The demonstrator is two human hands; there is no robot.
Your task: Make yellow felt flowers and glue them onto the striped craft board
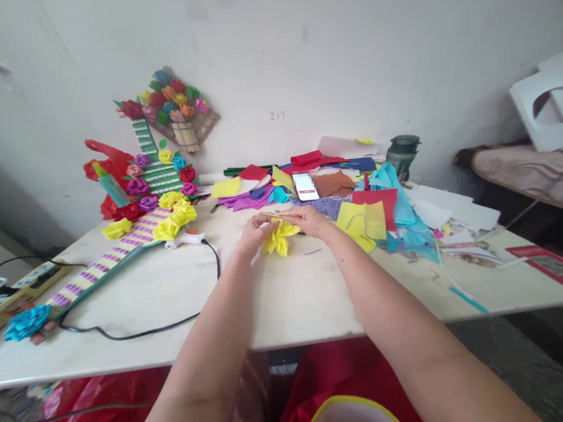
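Note:
A yellow paper flower [281, 238] with several pointed petals hangs just above the table, between my two hands. My left hand [256, 234] is closed at its left side, fingers pinched around the flower's edge. From the other side my right hand [311, 221] reaches in with its fingers together, also gripping at the flower's top. A thin light-brown stick [272, 216] runs across between the fingertips. The exact grip of each fingertip is too small to make out. Behind the hands lies a phone [306, 187] with a lit screen.
Coloured paper sheets [363, 221] are heaped behind and to the right, near a dark green bottle [403, 156]. On the left lie a white glue gun [185, 240] with a black cord [138, 335], a flower-decorated guitar-shaped craft [110, 261] and a power strip [32, 283].

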